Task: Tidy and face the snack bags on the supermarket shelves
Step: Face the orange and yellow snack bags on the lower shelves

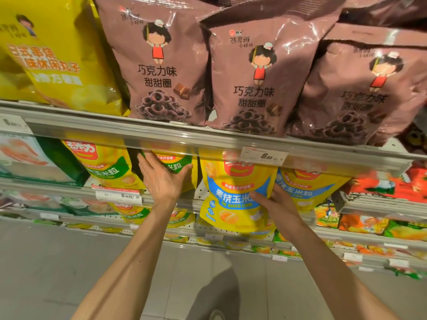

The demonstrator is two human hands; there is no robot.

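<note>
While the left hand [161, 179] presses spread fingers on the green-banded bag [174, 166] at 9 o'clock of centre, the right hand [276, 202] pinches the blue-banded bag [233, 195], printed "THE BAKED CORN", at its 3 o'clock edge. Both pouches look light, soft and slippery; grip the side seams. The price tag [263, 155] at 12 o'clock reads "6.00".

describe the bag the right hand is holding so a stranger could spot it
Find the brown chocolate-ring bags on the top shelf; look below their price tag. The yellow corn bag hangs forward, gripped by the right hand. Its band is blue; the left neighbours' are green.
</note>
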